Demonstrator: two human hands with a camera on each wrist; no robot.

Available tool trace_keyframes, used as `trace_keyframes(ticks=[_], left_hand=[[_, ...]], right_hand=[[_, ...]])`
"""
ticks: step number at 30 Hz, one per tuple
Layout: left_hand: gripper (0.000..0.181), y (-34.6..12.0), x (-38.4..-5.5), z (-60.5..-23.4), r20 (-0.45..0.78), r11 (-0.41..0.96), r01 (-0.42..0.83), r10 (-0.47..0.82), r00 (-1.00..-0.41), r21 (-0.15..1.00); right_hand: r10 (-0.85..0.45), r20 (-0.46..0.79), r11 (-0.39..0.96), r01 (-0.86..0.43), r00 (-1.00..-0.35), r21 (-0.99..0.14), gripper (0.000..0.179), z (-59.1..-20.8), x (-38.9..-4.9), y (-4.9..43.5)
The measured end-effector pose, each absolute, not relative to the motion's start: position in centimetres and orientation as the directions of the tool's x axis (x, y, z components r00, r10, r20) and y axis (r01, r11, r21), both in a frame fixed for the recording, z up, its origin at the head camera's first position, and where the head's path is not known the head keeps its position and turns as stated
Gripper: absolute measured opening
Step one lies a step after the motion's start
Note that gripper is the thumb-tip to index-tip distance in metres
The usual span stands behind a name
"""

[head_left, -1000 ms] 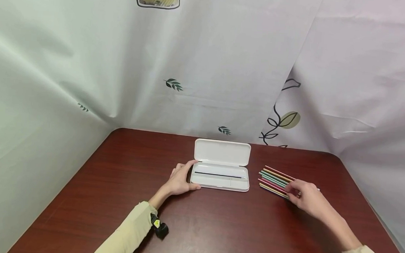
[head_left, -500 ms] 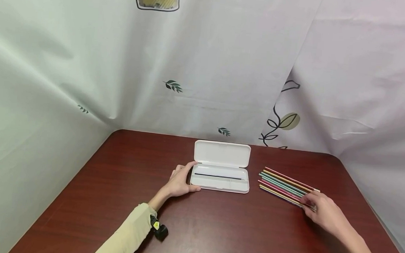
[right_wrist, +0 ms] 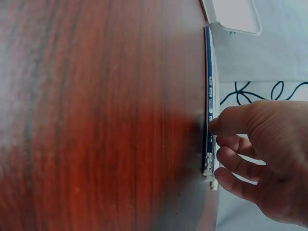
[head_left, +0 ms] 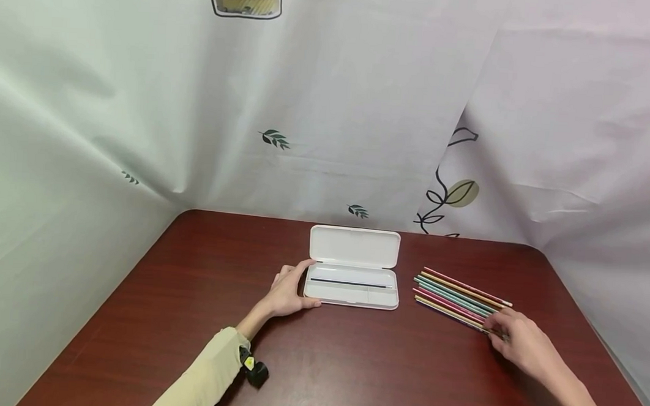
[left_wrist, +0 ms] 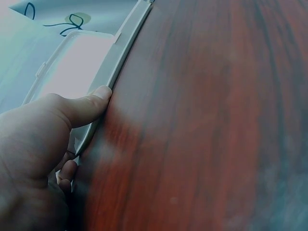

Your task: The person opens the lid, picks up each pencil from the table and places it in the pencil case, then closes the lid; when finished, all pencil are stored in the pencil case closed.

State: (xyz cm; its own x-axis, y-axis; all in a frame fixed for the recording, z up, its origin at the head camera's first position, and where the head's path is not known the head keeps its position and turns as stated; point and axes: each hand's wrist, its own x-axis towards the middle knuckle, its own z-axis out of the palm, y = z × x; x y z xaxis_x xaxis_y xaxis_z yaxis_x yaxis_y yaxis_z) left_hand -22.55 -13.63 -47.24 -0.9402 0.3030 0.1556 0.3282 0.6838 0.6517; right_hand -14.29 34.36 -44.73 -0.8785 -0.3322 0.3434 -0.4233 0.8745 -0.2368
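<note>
A white pencil case (head_left: 352,295) lies with its lid (head_left: 354,246) raised at the back; a dark slim pencil (head_left: 348,283) rests in its long compartment. My left hand (head_left: 286,293) holds the case's left end, thumb at the front edge and index finger at the back corner. To the right, several coloured pencils (head_left: 447,298) lie side by side at a slant. At their near right ends, my right hand (head_left: 524,342) has its thumb (right_wrist: 228,122) on a navy pencil (right_wrist: 209,77), close to its metal ferrule, with the other fingers curled behind.
The dark red wooden table (head_left: 360,370) runs back to a pale patterned curtain (head_left: 341,106), which also rises along both sides. A small black camera (head_left: 257,374) sits on the left wrist.
My right hand has slid right and nearer along the pencils to their eraser ends, then stayed there. The left hand keeps its hold on the case. The view has shifted slightly.
</note>
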Motion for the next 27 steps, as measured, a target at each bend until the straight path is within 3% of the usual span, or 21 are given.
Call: trace_keyframes(ticks=[18, 27], left_hand=[[0.09, -13.75, -22.57, -47.41, 0.157, 0.685, 0.33, 0.305, -0.939, 0.65], [0.089, -13.75, -22.53, -47.2, 0.15, 0.676, 0.333, 0.315, -0.937, 0.657]], right_hand=[[-0.356, 0.346, 0.881, -0.435, -0.868, -0.185, 0.033, -45.04, -14.54, 34.31], [-0.343, 0.243, 0.891, -0.397, -0.907, -0.222, 0.027, -44.54, -14.75, 34.12]])
